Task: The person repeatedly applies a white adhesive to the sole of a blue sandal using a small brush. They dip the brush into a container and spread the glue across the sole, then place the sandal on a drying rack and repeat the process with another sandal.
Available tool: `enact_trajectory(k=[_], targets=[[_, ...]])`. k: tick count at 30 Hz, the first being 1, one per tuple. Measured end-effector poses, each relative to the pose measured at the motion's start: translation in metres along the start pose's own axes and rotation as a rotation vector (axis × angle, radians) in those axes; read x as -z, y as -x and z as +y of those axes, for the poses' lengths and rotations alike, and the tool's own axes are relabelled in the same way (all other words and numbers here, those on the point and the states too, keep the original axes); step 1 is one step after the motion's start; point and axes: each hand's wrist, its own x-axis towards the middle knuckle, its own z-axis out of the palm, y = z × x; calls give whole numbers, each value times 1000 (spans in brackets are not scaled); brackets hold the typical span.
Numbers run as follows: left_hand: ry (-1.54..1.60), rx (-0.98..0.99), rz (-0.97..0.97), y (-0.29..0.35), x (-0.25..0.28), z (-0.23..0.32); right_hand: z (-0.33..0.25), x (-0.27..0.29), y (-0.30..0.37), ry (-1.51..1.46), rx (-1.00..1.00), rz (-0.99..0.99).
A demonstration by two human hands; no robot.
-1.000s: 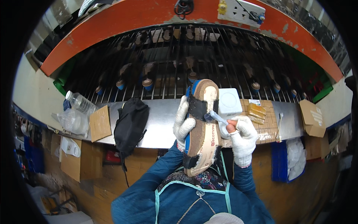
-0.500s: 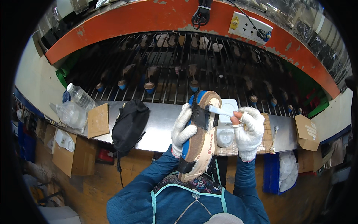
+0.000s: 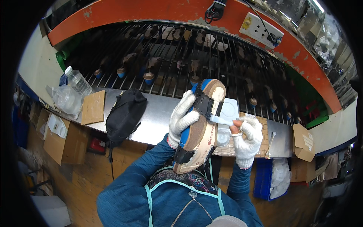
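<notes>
The black-strapped, cork-and-cream shoe point(image 3: 199, 133), held up with its long axis slanting away rightward, sits in the grip of the white-gloved left hand point(image 3: 182, 121), while the white-gloved right hand point(image 3: 247, 141), just right of the shoe, pinches a pale plastic brush point(image 3: 222, 120) pointing left toward it.

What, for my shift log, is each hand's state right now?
Left hand: closed, holding the shoe.
Right hand: closed, holding the brush.

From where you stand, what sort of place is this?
Probably a shoe workshop: one shoe and a brush-like tool are held, and what look like more shoes line the rack.
</notes>
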Motion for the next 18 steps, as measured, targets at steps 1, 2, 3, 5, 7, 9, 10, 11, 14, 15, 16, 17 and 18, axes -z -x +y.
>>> enact_trajectory(k=[1, 2, 3, 5, 7, 9, 10, 11, 14, 15, 16, 17, 18], targets=[[-10, -9, 8, -2, -1, 0, 0, 1, 0, -8, 0, -5], [-11, -6, 14, -4, -3, 0, 0, 4, -2, -7, 13, -19], [4, -8, 21, -6, -4, -1, 1, 6, -5, -7, 24, -32], [-8, -32, 45, -10, -8, -2, 2, 7, -11, -55, -1, -21], [-4, -71, 77, -13, -14, -3, 5, 3, -21, -153, -82, 34], [-22, -125, 112, -15, -18, -4, 6, -5, -26, 20, -105, 130], [-39, -121, 121, -15, -19, -4, 4, -6, -25, -31, -116, 131], [-46, -90, 136, -14, -19, -4, 3, -8, -23, -51, -122, 122], [-40, -25, 166, -9, -14, -5, -6, -8, -3, -117, -208, 19], [-71, -28, 174, -8, -11, -7, -10, -9, 5, -185, -256, 1], [-96, -73, 170, -7, -8, -10, -14, -6, 13, -220, -316, -44], [-115, -105, 155, -6, -4, -12, -16, -4, 20, -302, -379, -82], [-165, -125, 133, -5, -1, -15, -17, -3, 24, -294, -372, -85]])
